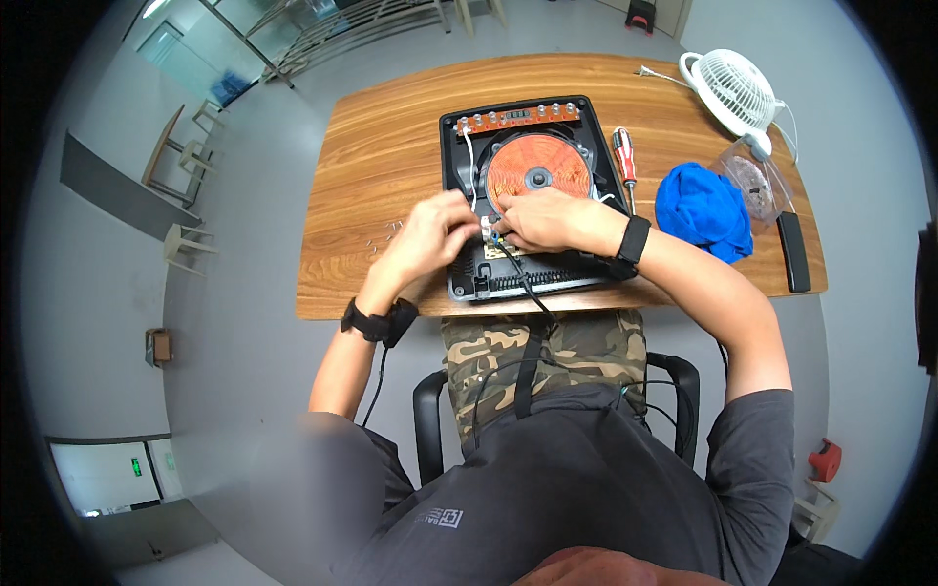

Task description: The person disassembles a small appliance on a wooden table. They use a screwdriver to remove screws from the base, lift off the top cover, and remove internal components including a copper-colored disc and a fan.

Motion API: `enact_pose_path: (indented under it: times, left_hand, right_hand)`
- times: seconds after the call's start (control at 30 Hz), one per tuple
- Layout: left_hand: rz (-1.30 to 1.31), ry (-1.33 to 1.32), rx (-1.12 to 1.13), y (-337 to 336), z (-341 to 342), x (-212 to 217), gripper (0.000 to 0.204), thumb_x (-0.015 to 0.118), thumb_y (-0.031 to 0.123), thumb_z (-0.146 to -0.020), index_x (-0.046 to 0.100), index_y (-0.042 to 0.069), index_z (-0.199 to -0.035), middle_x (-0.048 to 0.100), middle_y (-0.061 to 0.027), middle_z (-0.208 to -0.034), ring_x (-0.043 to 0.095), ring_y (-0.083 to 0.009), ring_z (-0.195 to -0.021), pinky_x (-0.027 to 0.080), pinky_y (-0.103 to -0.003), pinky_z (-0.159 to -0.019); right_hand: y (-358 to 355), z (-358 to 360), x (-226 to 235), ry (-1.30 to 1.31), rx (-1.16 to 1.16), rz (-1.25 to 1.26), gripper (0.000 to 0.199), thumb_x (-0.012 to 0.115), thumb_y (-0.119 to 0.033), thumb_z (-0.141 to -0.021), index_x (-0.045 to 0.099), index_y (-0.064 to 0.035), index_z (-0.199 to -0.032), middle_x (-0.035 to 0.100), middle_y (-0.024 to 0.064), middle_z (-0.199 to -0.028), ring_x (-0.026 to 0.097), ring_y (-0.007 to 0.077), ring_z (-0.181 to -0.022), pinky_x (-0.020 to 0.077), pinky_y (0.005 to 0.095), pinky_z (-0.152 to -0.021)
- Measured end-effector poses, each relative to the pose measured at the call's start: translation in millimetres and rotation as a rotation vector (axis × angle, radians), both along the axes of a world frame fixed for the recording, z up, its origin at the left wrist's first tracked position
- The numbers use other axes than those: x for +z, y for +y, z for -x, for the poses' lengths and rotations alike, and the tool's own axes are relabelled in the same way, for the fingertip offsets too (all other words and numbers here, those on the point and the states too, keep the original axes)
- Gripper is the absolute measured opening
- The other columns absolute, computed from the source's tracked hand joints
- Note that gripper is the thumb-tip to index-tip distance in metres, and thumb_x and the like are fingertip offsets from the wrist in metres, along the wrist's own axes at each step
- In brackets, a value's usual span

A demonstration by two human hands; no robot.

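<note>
The fingertips of the left hand [437, 232] were partly hidden behind its own knuckles; they were curled, thumb toward forefinger, beside a small white plastic connector [486, 227], and whether they pinched it could not be told. The right hand [542, 220] had its forefinger stretched out at the near edge of a round orange-red wound coil [532, 156] and its other fingers bent under, their tips hard to make out, so any grip there could not be told either. Both hands were over an uncovered black plastic appliance housing [452, 161], which lay directly beneath the fingers; the right hand and forearm blocked part of its near right side, and only a strip of a tan circuit board [500, 251] showed below the fingertips. There was one coil, just beyond the right fingers, and one orange strip board [518, 118] farther beyond. A thin white wire [471, 161] ran from that board toward the left fingers, and one black cable [523, 273] came toward the body. Left of the left fingers lay several small metal screws [386, 234], too tiny to count. Right of the right fingers were one red-and-white-handled screwdriver [625, 156], one crumpled blue cloth [699, 210], one flat black oblong object [793, 252] and, farthest off, one white caged fan [735, 93].
</note>
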State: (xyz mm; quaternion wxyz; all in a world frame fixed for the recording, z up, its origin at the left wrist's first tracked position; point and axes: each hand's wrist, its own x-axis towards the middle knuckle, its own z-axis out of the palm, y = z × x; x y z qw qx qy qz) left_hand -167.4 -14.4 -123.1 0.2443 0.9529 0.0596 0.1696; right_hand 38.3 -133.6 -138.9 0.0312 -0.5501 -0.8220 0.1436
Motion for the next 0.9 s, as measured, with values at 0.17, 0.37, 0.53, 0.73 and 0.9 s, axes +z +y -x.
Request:
enact_pose_path:
  times: [0.17, 0.37, 0.53, 0.73, 0.9]
  left_hand:
    - [-0.034, 0.068, 0.094, 11.3, -2.8, 6.7, 0.009, 0.072, 0.005, -0.087, 0.071, -0.003, -0.091, 0.064, -0.0152, -0.089, 0.066, -0.0328, -0.079, 0.053, -0.038, -0.071]
    - [-0.246, 0.157, 0.178, 18.1, -4.5, -16.6, 0.011, 0.075, 0.015, -0.083, 0.075, 0.004, -0.087, 0.065, -0.0104, -0.089, 0.065, -0.0315, -0.09, 0.054, -0.042, -0.08]
    - [-0.407, 0.163, 0.129, 17.5, -7.5, -26.0, 0.009, 0.076, 0.016, -0.081, 0.076, 0.008, -0.085, 0.065, -0.0079, -0.087, 0.062, -0.0297, -0.092, 0.053, -0.042, -0.082]
    - [-0.323, 0.261, 0.163, 6.6, 1.4, -1.9, 0.028, 0.077, 0.023, -0.084, 0.076, 0.007, -0.107, 0.067, -0.0131, -0.103, 0.063, -0.0332, -0.105, 0.051, -0.044, -0.091]
    - [-0.176, 0.22, 0.157, -5.7, 4.3, 20.9, 0.045, 0.075, 0.024, -0.086, 0.066, 0.005, -0.126, 0.064, -0.0173, -0.119, 0.06, -0.0366, -0.115, 0.048, -0.044, -0.1]
  right_hand:
    - [-3.2, 1.7, 0.8, 0.062, -0.033, -0.016, 0.03, 0.063, -0.022, -0.093, 0.073, -0.0086, -0.117, 0.063, 0.0178, -0.111, 0.067, 0.038, -0.097, 0.0538, 0.0487, -0.086]
    - [-3.3, 1.3, -2.5, 0.04, -0.049, 0.0, 0.032, 0.063, -0.026, -0.095, 0.072, -0.0093, -0.121, 0.06, 0.017, -0.112, 0.067, 0.0376, -0.098, 0.0535, 0.0485, -0.087]
    - [-3.0, -3.5, 2.9, 0.013, 0.04, -0.035, 0.04, 0.06, -0.029, -0.098, 0.063, -0.0114, -0.134, 0.059, 0.0183, -0.115, 0.066, 0.0386, -0.097, 0.0537, 0.0495, -0.082]
    - [-2.0, -21.7, 23.8, 0.104, -0.015, -0.031, 0.044, 0.064, -0.029, -0.096, 0.059, -0.0146, -0.137, 0.062, 0.0168, -0.116, 0.064, 0.0373, -0.106, 0.0538, 0.0484, -0.086]
    - [-4.7, -70.8, 46.0, 0.036, -0.174, -0.239, 0.069, 0.08, -0.037, -0.082, 0.054, -0.0107, -0.141, 0.055, 0.018, -0.129, 0.056, 0.0367, -0.122, 0.0489, 0.0434, -0.1]
